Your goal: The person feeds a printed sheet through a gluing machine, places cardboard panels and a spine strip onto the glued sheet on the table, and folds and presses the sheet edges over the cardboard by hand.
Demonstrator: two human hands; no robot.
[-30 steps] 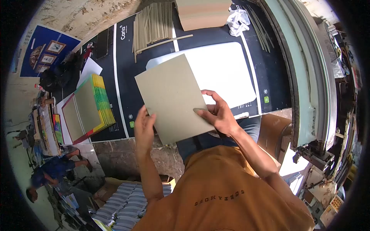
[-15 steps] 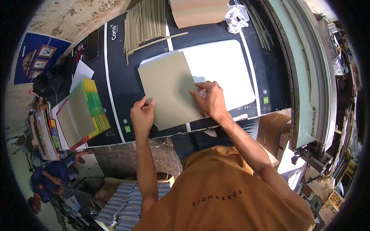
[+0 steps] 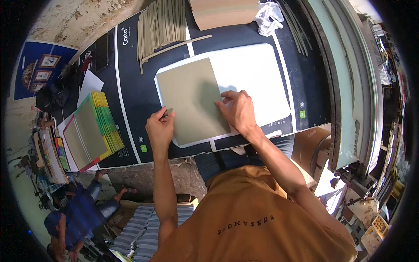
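A grey-beige cardboard sheet lies over the left half of a white sheet with clipped corners. A narrow white margin shows along the cardboard's left and lower edges. My left hand is at the left edge, its thumb and fingers closed on the cardboard's rim. At the cardboard's right edge is my right hand, with thumb and fingertips bent together on that edge and the palm over the white sheet. The undersides of the fingertips are hidden.
The black table carries cardboard strips, a board stack, a crumpled white cloth and a stack of yellow-green covers. A metal machine frame borders the right. Another person is at lower left.
The cardboard has shifted slightly up and straightened on the white sheet, so a white margin now shows at left and below. The other person at lower left has moved closer.
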